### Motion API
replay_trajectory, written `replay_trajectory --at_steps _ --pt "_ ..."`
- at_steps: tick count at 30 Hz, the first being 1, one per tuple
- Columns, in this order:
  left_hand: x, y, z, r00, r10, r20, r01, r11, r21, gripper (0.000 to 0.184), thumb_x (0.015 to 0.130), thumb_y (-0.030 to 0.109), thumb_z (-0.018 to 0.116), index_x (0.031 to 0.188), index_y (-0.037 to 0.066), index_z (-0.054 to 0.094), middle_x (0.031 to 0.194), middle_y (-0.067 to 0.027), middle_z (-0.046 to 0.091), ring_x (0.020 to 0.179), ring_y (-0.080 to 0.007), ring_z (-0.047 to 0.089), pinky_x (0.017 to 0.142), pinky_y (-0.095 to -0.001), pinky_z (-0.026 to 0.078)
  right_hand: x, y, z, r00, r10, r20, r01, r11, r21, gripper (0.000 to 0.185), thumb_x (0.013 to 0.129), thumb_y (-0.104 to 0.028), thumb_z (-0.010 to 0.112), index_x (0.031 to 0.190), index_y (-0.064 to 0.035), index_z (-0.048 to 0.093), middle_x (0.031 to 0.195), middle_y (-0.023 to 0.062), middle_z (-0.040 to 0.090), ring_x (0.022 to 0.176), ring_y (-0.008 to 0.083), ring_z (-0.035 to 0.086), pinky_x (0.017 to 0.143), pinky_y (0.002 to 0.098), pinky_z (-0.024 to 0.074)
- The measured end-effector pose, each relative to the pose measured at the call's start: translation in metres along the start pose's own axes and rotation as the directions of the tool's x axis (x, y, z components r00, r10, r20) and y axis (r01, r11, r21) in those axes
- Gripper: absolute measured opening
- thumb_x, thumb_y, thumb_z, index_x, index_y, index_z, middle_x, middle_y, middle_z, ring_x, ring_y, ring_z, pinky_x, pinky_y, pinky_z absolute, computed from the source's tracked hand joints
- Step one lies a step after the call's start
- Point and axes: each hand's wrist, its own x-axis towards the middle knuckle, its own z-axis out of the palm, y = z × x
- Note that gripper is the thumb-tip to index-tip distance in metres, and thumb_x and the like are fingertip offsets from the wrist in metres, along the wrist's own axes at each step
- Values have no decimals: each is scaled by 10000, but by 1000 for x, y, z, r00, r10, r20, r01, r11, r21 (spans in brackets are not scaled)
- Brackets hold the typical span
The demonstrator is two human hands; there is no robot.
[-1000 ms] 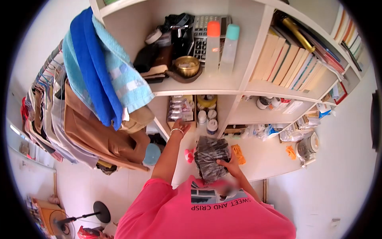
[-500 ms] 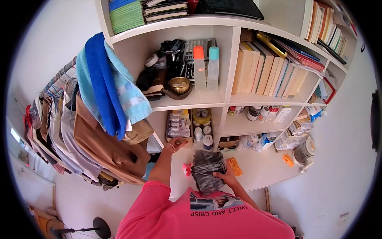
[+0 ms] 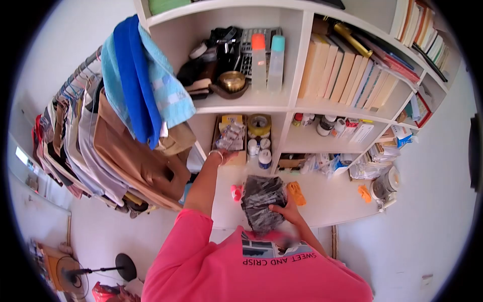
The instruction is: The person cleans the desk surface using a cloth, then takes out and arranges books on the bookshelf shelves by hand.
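My right hand [image 3: 287, 207] grips a bundle wrapped in black, wrinkled plastic [image 3: 263, 202] from its right side, close to my shirt front. My left hand [image 3: 225, 155] reaches to the front of a small open carton [image 3: 235, 160] in the lower shelf compartment. Its fingers look stretched out along the carton's front edge; whether they touch it is hard to tell. Clear-wrapped small packs [image 3: 231, 136] lie jumbled in the carton. Beside it is a box holding a roll of yellowish tape [image 3: 259, 125], with white bottles [image 3: 264, 159] in front.
A pink object [image 3: 236, 193] and an orange cloth [image 3: 297, 194] flank the bundle on the white ledge. Above are a brass bowl [image 3: 232, 81], two capped bottles [image 3: 258, 63] and books [image 3: 342, 70]. Clothes [image 3: 136, 146] and towels [image 3: 133, 80] hang at left.
The view has tilted down. My left hand has moved in against the carton's front, and the packs inside have shifted from neat rows to a jumble. My right hand still holds the bundle.
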Motion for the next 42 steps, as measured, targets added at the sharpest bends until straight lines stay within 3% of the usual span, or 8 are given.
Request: replay_trajectory --at_steps 5,15,20,23,28,32,34,42 --pt "-62 -63 66 912 379 -155 -378 925 38 336 887 -14 347 1160 -199 413 1185 -288 520 1032 -351 588 886 -345 535 -9 1 -4 993 42 -114 -37 998 48 728 678 -87 767 1290 -10 379 1179 84 531 1075 179 512 947 312 382" --pt "-61 -86 64 861 472 -191 -407 863 298 274 765 38 590 916 -176 510 928 -273 612 954 -363 615 859 -394 536 -9 -2 -12 986 96 -133 -96 995 10 727 664 -56 759 1286 -11 384 1159 79 539 1057 168 517 935 297 388" --pt "-12 -69 40 881 353 -316 -362 932 30 627 786 234 650 1290 123 295 1358 -237 236 1036 -493 498 797 -560 519 -16 -3 -15 976 118 -181 -117 993 17 729 656 -54 760 1278 -6 383 1146 73 536 1049 170 515 923 296 394" --pt "11 -55 21 866 377 -328 -413 910 -45 579 801 241 629 1272 115 315 1281 -219 304 1043 -506 475 790 -564 522 -20 -4 -19 975 117 -191 -118 993 7 707 657 -47 754 1264 -4 394 1124 72 547 1030 172 524 913 297 400" --pt "-6 -60 30 900 317 -300 -381 906 -185 337 794 102 608 605 -19 358 639 -137 414 1074 -574 431 834 -516 531 -27 2 -25 963 134 -236 -129 991 37 718 670 -65 762 1281 5 391 1157 93 546 1057 181 526 931 307 397" --pt "-16 -71 13 901 341 -268 -385 914 -128 297 786 80 594 626 -30 371 703 -211 489 1050 -590 445 799 -493 553 -18 -10 -27 972 142 -186 -147 989 -18 742 670 -85 769 1290 11 372 1170 102 538 1064 183 523 936 308 393" --pt "-44 -103 16 900 378 -219 -396 917 -43 235 771 19 554 797 -134 377 1146 -430 395 1100 -585 408 844 -478 540 -11 -18 -26 985 48 -166 -64 994 -92 772 670 -102 776 1304 12 350 1168 107 533 1063 183 519 937 310 392" --pt "-131 -249 -27 934 328 -141 -345 930 -123 257 794 37 511 975 -128 435 1029 -370 507 965 -501 550 854 -475 535 39 -50 -20 994 -71 -81 64 995 -80 784 655 -94 786 1297 19 350 1165 107 518 1053 184 516 932 317 397"
